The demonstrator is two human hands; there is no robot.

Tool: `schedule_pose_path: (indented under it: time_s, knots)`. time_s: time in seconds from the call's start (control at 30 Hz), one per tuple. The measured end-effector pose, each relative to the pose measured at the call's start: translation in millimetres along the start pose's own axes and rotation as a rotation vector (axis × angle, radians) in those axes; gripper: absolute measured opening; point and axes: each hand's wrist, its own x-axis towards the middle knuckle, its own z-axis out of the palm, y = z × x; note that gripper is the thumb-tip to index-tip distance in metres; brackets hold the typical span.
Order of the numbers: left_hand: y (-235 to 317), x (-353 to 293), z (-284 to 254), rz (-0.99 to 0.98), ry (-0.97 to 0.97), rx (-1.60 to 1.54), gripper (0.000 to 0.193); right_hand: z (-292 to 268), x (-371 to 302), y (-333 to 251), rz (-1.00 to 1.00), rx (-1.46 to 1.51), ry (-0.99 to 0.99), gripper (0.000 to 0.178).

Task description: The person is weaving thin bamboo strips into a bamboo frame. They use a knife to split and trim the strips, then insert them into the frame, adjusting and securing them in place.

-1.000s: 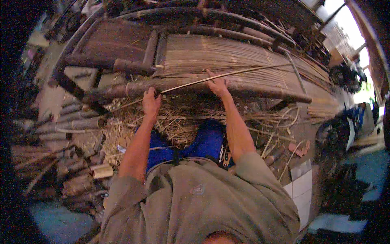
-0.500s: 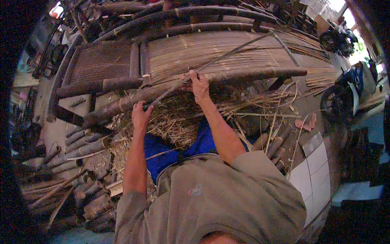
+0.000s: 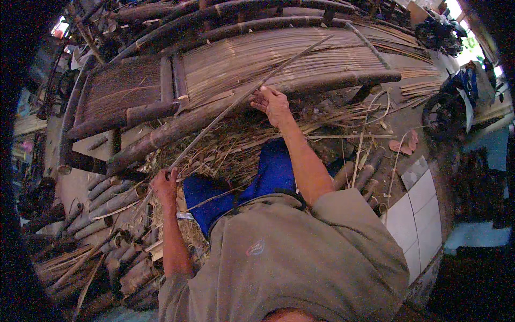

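Observation:
A long, thin bamboo strip [image 3: 214,122] slants across the front of a bamboo bench, from the slatted seat down to the lower left. My left hand [image 3: 164,188] is closed around its lower part, beside my left knee. Higher up, my right hand [image 3: 274,106] has its fingers loosely curled at the strip, thumb up near the front rail. That thick round rail [image 3: 155,140] of dark bamboo runs under the strip. Behind it lies the seat of narrow slats [image 3: 236,61], on which the strip's far end rests.
Shavings and loose strips [image 3: 225,155] heap below the bench around my blue-clad legs. Cut bamboo lengths [image 3: 137,276] lie piled at the lower left, with more stubs [image 3: 367,174] at the right. Pale floor tiles [image 3: 418,214] and a black wheel [image 3: 444,119] are farther right.
My left hand has drawn down and left with the strip, whose far end has slid back along the seat. My right hand has shifted slightly right, its fingers looser. The view has tilted a little.

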Motion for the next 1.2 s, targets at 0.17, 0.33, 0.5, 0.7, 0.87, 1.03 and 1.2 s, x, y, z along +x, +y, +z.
schedule_pose_path:
  time_s: [0.17,0.33,0.5,0.7,0.87,1.03,1.2]
  knots:
    - [21.2,6.5,-18.6,0.005,0.073,0.068,0.044,-9.3,-2.4,23.1,0.127,0.005,-0.055,0.027]
    - [31.8,8.7,-25.1,-0.022,0.018,0.013,0.04,-5.8,-13.3,33.6,0.177,-0.072,-0.046,0.033]
    - [33.3,1.8,-27.0,-0.08,-0.012,0.009,0.042,-8.3,-16.7,33.1,0.145,-0.365,0.021,0.036]
    - [54.9,15.1,-40.2,-0.071,0.065,-0.193,0.046,-22.0,13.8,10.7,-0.399,-1.202,0.311,0.027]
    - [72.9,52.4,-46.7,-0.02,0.125,-0.22,0.038,-30.1,55.6,0.3,-1.209,-1.624,0.438,0.015]
    - [114.9,122.9,-25.6,0.254,0.181,-0.165,0.027,-80.2,119.3,-12.8,-1.038,-1.741,0.588,0.018]
    - [171.2,192.0,-3.6,0.246,0.113,-0.267,0.024,-71.1,119.3,-10.6,-1.184,-1.726,0.693,0.018]
